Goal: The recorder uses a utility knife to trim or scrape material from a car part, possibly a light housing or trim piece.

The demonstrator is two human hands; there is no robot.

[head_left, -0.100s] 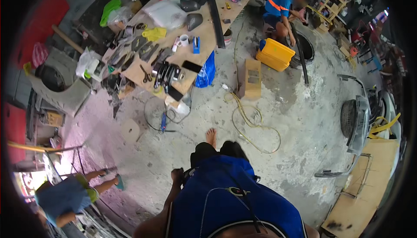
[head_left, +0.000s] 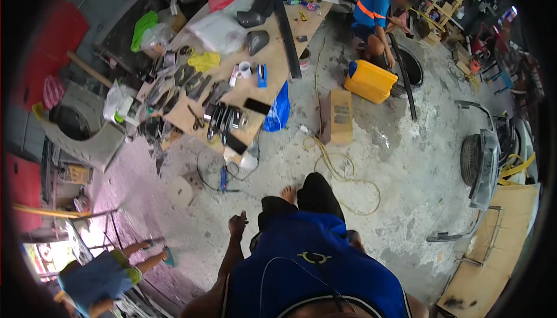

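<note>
Out to the left of my blue sleeveless top (head_left: 325, 260), my left hand (head_left: 237, 225) hangs over the concrete floor, its fingers curled in. Whether anything small sits inside them is hidden. My right hand (head_left: 353, 238) barely shows past the right side of the top, and its fingers cannot be made out. Below are my dark shorts (head_left: 319, 196) and one bare foot (head_left: 288, 194). Ahead of my left hand, a blue-handled tool (head_left: 223, 179) with a dark cord lies on the floor. Neither hand touches the table.
A wooden table (head_left: 272, 57) holds scissors (head_left: 195, 118), phones, tape and car mirror parts. A yellow hose (head_left: 348, 173) loops across the floor near a cardboard box (head_left: 339, 118). One person crouches by a yellow container (head_left: 371, 81) and tyre; another bends at lower left (head_left: 98, 280). A bumper (head_left: 487, 167) stands right.
My left hand has swung out and up, away from my side. My right leg has come forward. The surroundings have shifted slightly in view; the crouching person's head has turned lower.
</note>
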